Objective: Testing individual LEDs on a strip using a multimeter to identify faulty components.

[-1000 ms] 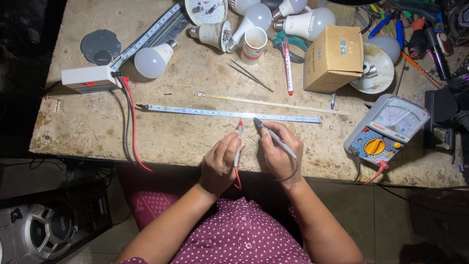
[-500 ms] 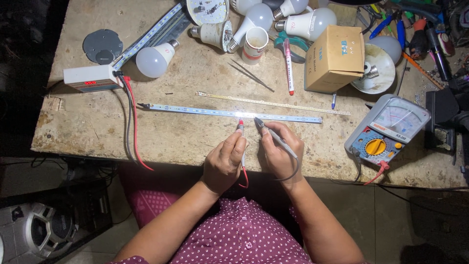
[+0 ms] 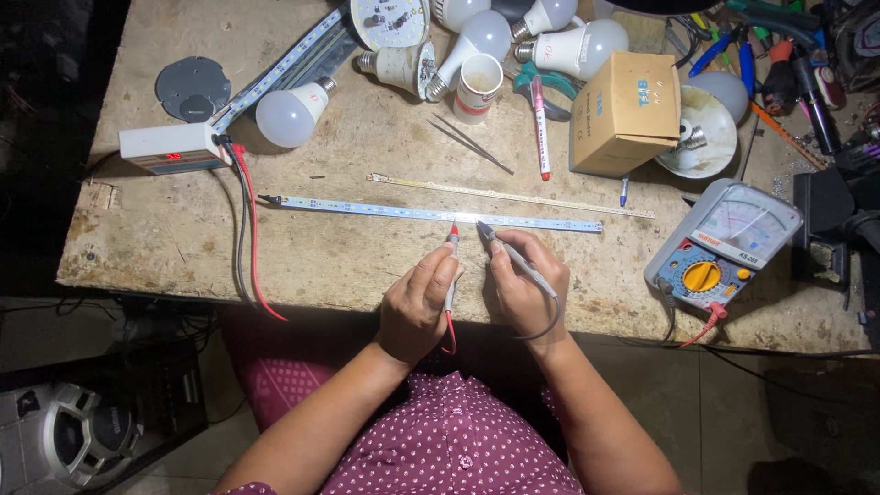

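Observation:
A long thin LED strip [image 3: 367, 209] lies across the worn workbench [image 3: 165, 247]. My left hand [image 3: 419, 302] grips a red test probe [image 3: 453, 240], its tip touching the strip. Beside it, my right hand [image 3: 526, 289] holds a black test probe [image 3: 488, 234] with the tip on the strip a little to the right. Leads run from an analog multimeter [image 3: 722, 243] at the right. A second, bare strip [image 3: 513, 193] lies just behind the first.
A white power supply box [image 3: 170, 148] with red and black wires sits at left. Several LED bulbs [image 3: 291, 115], a cardboard box [image 3: 626, 112], tweezers [image 3: 472, 144], a pen [image 3: 539, 128] and hand tools crowd the back. A speaker [image 3: 64, 435] stands on the floor at left.
Both probe tips have shifted slightly along the strip and now rest on it close together. The hands stay in nearly the same place.

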